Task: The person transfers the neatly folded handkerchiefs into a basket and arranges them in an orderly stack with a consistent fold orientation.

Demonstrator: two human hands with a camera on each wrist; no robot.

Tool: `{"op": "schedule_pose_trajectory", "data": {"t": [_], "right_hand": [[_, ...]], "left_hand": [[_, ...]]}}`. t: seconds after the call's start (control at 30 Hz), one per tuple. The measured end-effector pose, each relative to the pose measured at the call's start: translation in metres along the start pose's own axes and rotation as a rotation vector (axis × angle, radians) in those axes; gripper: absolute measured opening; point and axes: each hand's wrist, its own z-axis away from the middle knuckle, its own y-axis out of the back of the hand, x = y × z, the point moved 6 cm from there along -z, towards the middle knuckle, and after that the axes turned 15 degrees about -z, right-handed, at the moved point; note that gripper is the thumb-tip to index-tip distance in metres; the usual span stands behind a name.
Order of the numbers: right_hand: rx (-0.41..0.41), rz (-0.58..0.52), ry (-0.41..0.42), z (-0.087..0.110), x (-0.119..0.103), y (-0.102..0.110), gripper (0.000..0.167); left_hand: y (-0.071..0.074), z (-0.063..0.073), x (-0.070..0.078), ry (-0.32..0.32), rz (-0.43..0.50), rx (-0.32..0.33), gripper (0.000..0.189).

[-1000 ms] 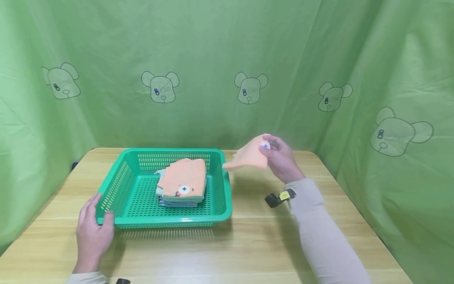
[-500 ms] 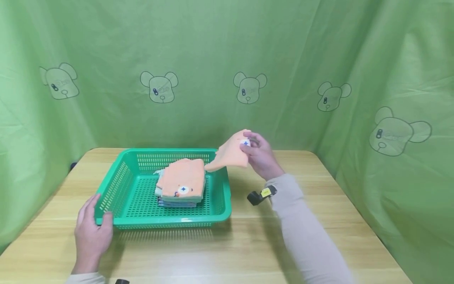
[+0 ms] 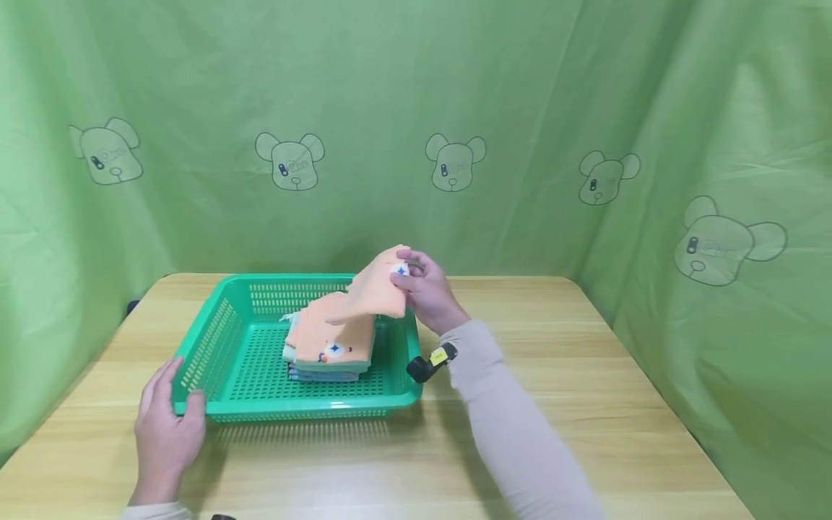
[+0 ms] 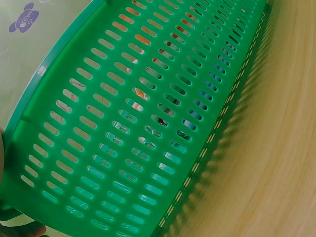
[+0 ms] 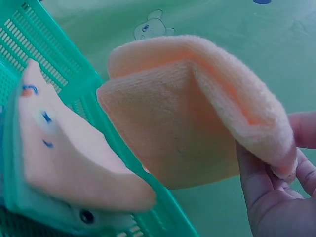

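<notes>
My right hand (image 3: pixel 430 295) pinches one edge of a folded peach towel (image 3: pixel 373 287) with a white patch and blue star. This towel hangs over the right half of a green plastic basket (image 3: pixel 305 408). Beneath its low corner lies a stack of folded towels (image 3: pixel 318 332), peach on top, pale green and bluish below. In the right wrist view the held towel (image 5: pixel 163 123) shows its thick fold, thumb on one side and fingers on the other. My left hand (image 3: pixel 167 433) grips the basket's near left corner, thumb on the front rim.
The basket stands on a wooden table (image 3: pixel 552 404), left of its middle. Behind and beside it hangs a green curtain (image 3: pixel 370 79) with bear-head drawings. A black wrist camera (image 3: pixel 429 365) on my right sleeve overlaps the basket's right rim in the head view.
My right hand has carried the peach towel leftward, from right of the basket to over the stack. My left hand has stayed at the basket corner.
</notes>
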Motion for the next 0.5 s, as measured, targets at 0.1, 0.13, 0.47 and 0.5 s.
{"op": "schedule_pose_trajectory", "data": {"t": [0.1, 0.13, 0.47, 0.5], "right_hand": [[0.014, -0.003, -0.007, -0.003, 0.010, -0.007, 0.044], [0.016, -0.006, -0.009, -0.004, 0.013, -0.009, 0.044], [-0.060, -0.151, -0.049, -0.010, 0.042, -0.032, 0.044], [-0.067, -0.142, -0.066, -0.011, 0.046, -0.034, 0.044]], "left_hand": [[0.000, 0.000, 0.001, -0.001, 0.001, 0.006, 0.055], [0.000, 0.000, 0.001, -0.002, 0.002, 0.007, 0.055], [-0.001, 0.001, -0.001, -0.005, -0.009, 0.007, 0.054], [-0.001, 0.002, -0.001, -0.006, -0.008, 0.007, 0.054]]}}
